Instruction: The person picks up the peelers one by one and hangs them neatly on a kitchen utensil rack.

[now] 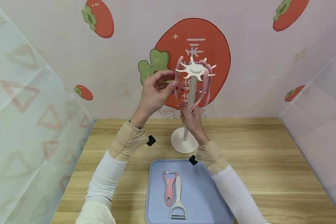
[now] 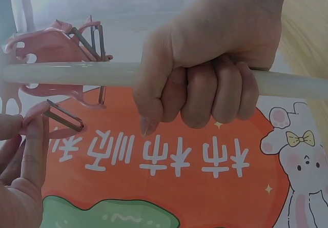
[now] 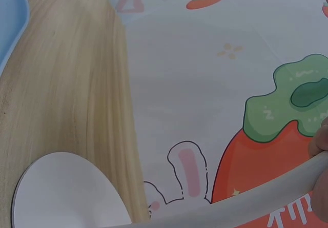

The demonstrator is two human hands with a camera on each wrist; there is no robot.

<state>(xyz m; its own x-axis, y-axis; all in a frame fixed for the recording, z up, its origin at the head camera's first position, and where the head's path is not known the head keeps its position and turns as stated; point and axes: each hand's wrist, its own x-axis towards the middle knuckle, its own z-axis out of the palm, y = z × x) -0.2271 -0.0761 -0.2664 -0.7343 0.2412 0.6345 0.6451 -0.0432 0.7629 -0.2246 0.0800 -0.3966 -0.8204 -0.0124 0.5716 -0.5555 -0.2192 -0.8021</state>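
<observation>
A white stand (image 1: 196, 70) with curved hooks round its top rises on a pole from a round base (image 1: 184, 140). My right hand (image 1: 192, 121) grips the pole (image 2: 118, 74), fingers wrapped about it, below the hooks. At the left of the hooks, my left hand (image 1: 154, 91) pinches a pink peeler (image 1: 178, 70) between thumb and fingers, its blade end low; whether its handle sits on a hook I cannot tell. Several other pink peelers (image 1: 206, 80) hang on the right side, metal blades downward. In the right wrist view my right hand (image 3: 322, 182) shows only at the edge.
A blue tray (image 1: 207, 193) lies at the front of the wooden table (image 1: 268, 161). On it are a pink peeler (image 1: 169, 189) and a white peeler (image 1: 178, 193), side by side, heads opposite ways. A printed wall sheet (image 1: 254, 62) stands close behind the stand.
</observation>
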